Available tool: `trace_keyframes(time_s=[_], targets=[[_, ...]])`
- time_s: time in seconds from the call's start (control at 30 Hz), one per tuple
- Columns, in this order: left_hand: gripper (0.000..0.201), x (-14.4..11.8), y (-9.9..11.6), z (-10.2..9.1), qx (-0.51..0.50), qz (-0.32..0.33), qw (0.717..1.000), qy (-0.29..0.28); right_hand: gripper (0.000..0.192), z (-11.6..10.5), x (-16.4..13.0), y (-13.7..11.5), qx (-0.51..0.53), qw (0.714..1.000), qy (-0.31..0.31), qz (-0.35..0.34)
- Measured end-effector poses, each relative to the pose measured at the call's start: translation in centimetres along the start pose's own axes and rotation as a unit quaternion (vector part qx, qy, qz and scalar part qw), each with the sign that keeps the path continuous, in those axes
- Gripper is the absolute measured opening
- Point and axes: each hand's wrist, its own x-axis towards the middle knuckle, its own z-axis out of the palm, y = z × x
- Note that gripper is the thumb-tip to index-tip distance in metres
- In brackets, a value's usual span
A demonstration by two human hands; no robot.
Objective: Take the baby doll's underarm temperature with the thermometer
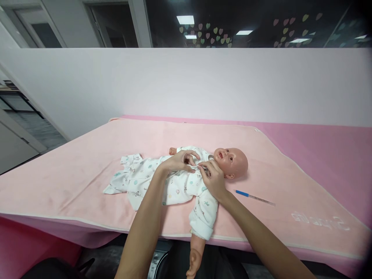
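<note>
Both hands pinching the romper [174, 186] at the doll's [229, 161] chest, left hand [180, 161] and right hand [213, 178] fingertip to fingertip, doll supine on pink blanket [72, 170], long axis left-right, head rightward, thermometer [254, 197] just beside right wrist.

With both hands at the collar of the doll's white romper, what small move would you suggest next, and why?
Probably close the fastening at the neck. Both the left hand and the right hand pinch the edges of the romper just below the doll's head, fingertips meeting at one spot on the chest, while the doll lies on its back on the pink blanket.
</note>
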Motion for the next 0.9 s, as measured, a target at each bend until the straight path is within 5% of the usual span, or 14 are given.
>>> trace_keyframes(time_s=[0.9], targets=[[0.037,-0.2,0.7,0.0,0.005,0.012,0.999,-0.039,0.014,0.1,-0.1,0.3,0.005,1.0,0.016,-0.007]])
